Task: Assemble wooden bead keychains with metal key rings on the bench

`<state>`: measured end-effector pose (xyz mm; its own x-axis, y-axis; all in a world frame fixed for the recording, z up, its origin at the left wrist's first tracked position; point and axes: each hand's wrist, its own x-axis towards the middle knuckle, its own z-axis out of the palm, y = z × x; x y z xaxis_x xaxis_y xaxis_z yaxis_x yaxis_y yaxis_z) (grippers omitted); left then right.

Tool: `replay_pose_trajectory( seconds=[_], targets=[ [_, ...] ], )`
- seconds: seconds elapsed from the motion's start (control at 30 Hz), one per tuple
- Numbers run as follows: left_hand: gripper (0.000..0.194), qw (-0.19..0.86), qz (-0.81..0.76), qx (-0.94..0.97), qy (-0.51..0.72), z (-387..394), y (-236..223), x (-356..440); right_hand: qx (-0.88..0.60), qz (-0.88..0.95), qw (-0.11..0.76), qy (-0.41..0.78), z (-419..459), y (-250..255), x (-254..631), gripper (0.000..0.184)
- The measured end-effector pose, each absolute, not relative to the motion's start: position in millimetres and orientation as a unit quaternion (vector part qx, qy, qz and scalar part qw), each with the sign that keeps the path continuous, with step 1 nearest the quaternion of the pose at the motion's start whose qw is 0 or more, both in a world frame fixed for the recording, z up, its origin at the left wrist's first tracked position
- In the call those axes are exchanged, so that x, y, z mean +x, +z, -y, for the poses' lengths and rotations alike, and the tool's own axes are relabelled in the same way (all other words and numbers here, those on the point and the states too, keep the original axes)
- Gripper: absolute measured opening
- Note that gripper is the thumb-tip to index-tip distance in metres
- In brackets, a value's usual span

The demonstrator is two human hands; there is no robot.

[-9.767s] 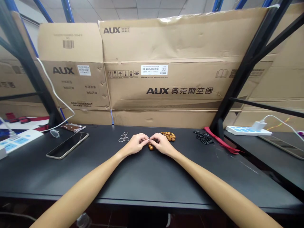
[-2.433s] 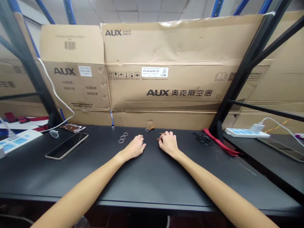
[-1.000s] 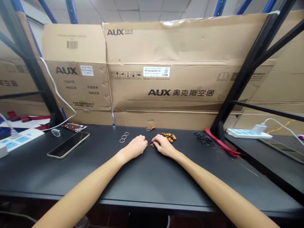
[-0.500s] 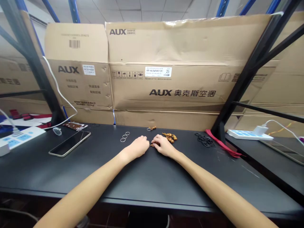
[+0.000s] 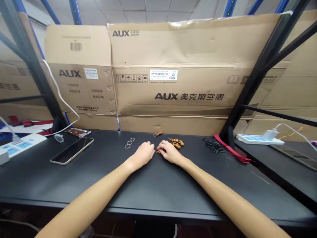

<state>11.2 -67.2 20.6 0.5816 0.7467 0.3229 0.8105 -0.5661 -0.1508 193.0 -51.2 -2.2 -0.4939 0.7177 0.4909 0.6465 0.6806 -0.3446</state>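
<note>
right hand [image 5: 170, 152] on wooden beads [image 5: 158, 151], flattened aux cartons [image 5: 168, 92] behind

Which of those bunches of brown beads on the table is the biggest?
The cluster of wooden beads just beyond the right hand: it has far more beads than the small strand further back or the few beads beside that hand.

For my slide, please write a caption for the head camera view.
Left hand and right hand rest on a black workbench beside wooden beads, with metal rings nearby.
</note>
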Motion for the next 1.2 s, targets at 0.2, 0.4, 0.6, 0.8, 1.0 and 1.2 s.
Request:
replay_pose_trajectory(
  seconds=[0.2,0.4,0.6,0.8,1.0,1.2],
  targets=[
    [0.016,0.196,0.427,-0.881,-0.059,75.0,23.6,19.1,-0.398,0.864,0.305,0.049,50.3,-3.3,192.8,0.017],
    [0.019,0.228,0.385,-0.894,-0.029,79.4,23.8,18.7,-0.389,0.865,0.314,0.046,49.9,-3.7,193.5,0.015],
    [0.021,0.194,0.396,-0.896,-0.053,78.6,24.2,13.4,-0.384,0.866,0.318,0.044,51.2,-2.6,194.8,0.016],
    [0.026,0.138,0.422,-0.894,-0.07,74.3,28.6,8.6,-0.393,0.864,0.312,0.051,52.4,-0.8,194.7,0.018],
    [0.016,0.108,0.407,-0.898,-0.131,51.5,12.4,-1.1,-0.395,0.867,0.301,0.046,53.0,1.5,195.7,0.027],
    [0.021,0.058,0.395,-0.897,-0.189,50.3,14.9,1.8,-0.384,0.872,0.302,0.042,50.5,-1.3,198.2,0.02]
  ],
)
